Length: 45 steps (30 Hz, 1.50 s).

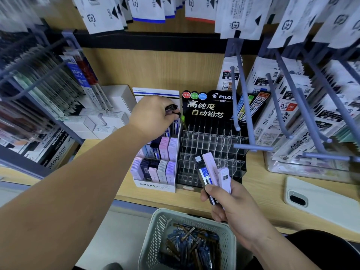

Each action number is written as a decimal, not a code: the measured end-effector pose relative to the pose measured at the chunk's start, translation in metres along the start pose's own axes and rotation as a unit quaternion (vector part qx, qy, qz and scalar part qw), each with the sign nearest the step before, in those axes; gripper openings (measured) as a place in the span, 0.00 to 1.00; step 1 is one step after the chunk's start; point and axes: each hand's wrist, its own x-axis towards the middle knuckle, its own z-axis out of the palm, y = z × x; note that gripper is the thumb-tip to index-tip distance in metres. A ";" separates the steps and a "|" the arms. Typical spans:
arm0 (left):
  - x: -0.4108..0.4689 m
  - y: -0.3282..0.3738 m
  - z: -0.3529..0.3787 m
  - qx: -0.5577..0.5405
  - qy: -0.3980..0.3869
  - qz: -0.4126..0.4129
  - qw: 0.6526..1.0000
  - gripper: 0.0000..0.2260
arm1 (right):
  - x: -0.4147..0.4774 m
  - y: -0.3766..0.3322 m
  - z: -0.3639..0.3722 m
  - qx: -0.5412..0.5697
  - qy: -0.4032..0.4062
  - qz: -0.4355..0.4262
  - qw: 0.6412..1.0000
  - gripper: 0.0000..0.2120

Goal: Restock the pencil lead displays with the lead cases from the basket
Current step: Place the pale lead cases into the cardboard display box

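The desk (259, 193) is pale wood-grain laminate, smooth and matt, and so is the back panel (155, 69). The Pilot display (210, 151) has clear, glossy acrylic compartments under a glossy black card header. The Mono display (155, 187) is matt white cardboard. The lead cases (163, 170) in it are smooth pastel plastic with a soft sheen. The basket (153, 236) is pale perforated plastic. The hooks (246, 108) have a smooth grey-blue coating; whether metal or plastic lies beneath I cannot tell. The hanging packets (292, 20) are shiny white film. The white boxes (116, 98) look like matt card. The phone (319, 201) has a smooth, matt cream case.
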 end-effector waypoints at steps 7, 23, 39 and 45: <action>-0.001 0.000 -0.008 -0.002 0.004 -0.005 1.000 0.06 | 0.000 0.001 0.000 -0.006 -0.002 0.001 1.000 0.18; -0.019 0.013 -0.018 -0.323 -0.008 -0.145 0.935 0.06 | 0.000 0.001 0.000 -0.002 0.005 -0.003 1.000 0.16; -0.038 0.012 -0.030 -0.420 0.028 -0.161 0.893 0.09 | -0.002 0.002 0.002 0.000 0.020 -0.005 1.000 0.10; -0.022 0.010 -0.032 -0.341 0.041 -0.100 0.934 0.09 | -0.002 0.000 0.000 0.021 0.021 -0.002 1.000 0.03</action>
